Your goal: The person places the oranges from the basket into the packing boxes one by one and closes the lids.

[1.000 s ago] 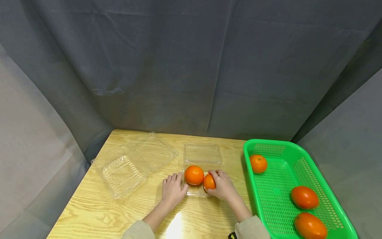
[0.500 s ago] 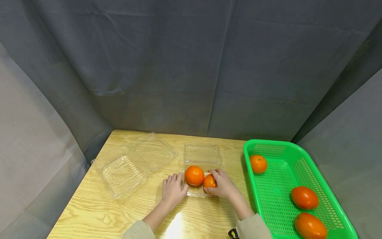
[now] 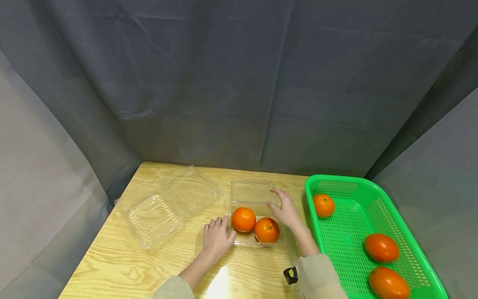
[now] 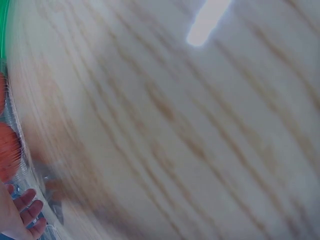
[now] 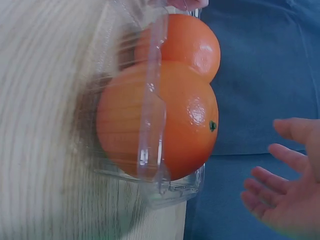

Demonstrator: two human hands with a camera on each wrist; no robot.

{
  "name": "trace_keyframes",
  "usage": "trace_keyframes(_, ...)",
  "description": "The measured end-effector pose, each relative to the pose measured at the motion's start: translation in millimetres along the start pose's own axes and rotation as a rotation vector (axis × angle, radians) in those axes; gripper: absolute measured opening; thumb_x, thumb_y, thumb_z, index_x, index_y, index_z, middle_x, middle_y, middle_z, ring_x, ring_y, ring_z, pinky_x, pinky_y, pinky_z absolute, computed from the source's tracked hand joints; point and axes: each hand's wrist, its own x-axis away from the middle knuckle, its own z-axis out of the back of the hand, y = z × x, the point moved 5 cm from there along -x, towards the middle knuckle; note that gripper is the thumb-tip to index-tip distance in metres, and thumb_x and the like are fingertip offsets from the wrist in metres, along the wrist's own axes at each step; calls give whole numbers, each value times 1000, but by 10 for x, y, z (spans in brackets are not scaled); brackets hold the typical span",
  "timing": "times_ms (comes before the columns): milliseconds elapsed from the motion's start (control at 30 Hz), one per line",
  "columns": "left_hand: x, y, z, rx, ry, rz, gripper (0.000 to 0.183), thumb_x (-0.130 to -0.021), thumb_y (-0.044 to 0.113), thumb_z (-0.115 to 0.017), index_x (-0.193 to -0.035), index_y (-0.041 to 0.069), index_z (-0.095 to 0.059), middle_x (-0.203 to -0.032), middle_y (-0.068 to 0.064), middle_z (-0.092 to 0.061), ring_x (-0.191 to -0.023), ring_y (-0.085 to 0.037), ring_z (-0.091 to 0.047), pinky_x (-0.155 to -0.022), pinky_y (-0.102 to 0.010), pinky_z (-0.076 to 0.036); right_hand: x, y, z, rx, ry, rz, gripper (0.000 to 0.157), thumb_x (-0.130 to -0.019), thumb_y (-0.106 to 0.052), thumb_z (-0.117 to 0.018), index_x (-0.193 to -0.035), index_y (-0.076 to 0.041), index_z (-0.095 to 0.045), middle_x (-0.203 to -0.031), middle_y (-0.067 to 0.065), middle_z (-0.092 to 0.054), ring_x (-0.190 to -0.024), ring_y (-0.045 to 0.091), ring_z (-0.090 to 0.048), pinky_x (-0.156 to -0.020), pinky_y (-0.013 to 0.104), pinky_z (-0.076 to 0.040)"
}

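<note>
Two oranges, a left one (image 3: 243,219) and a right one (image 3: 267,230), sit side by side in the base of a small clear plastic clamshell box (image 3: 248,240). Its lid (image 3: 252,192) lies folded back, away from me. My left hand (image 3: 216,238) rests on the table at the box's left side, thumb by its edge, fingers extended. Over the lid's right side, my right hand (image 3: 286,211) has thumb and fingers spread and holds nothing. In the right wrist view, that hand (image 5: 290,180) is apart from the right orange (image 5: 165,120), whose green stem end shows.
A bigger clear clamshell box (image 3: 154,218) lies opened out on the left of the wooden table (image 3: 123,265). To the right stands a green basket (image 3: 345,224) holding an orange (image 3: 323,205) and two longer red-orange fruits (image 3: 381,247). Grey curtains (image 3: 209,91) surround the table.
My right hand has let go of the right orange and moved away from me and slightly right, over the lid. That orange now shows whole. The left hand stays put.
</note>
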Motion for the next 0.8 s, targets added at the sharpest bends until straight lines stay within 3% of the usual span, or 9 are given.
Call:
trace_keyframes(233,-2,3,9,-2,-3,0,49,-84,40,-47,-122,10,-50,-105,-8,-57,-92,-26,-51,-78,-42,-39,-212,113,47,-123,51,-44,45,-87,-7,-55,-127,8,-41,-128,30,-40,-116,42,-40,-97,52,-33)
trace_keyframes(367,0,7,12,-3,0,-4,49,-84,40,-47,-122,9,-50,-104,-8,-57,-91,-26,-51,-78,-42,-40,-302,222,26,-190,31,-130,48,-89,-9,-54,-131,7,-37,-130,30,-38,-118,45,-37,-97,53,-32)
trace_keyframes(600,-3,11,11,-4,-1,-7,48,-84,39,-47,-122,9,-50,-105,-8,-57,-93,-27,-51,-79,-42,-39,-389,400,-29,-207,-9,-271,56,-91,-17,-51,-138,1,-28,-137,30,-29,-126,45,-28,-100,55,-29)
trace_keyframes(800,0,4,16,1,4,-4,46,-84,39,-47,-120,10,-51,-103,-8,-57,-91,-27,-51,-77,-43,-39,-452,505,-102,-246,-35,-327,59,-91,-17,-49,-140,3,-22,-140,31,-23,-128,46,-22,-102,55,-25)
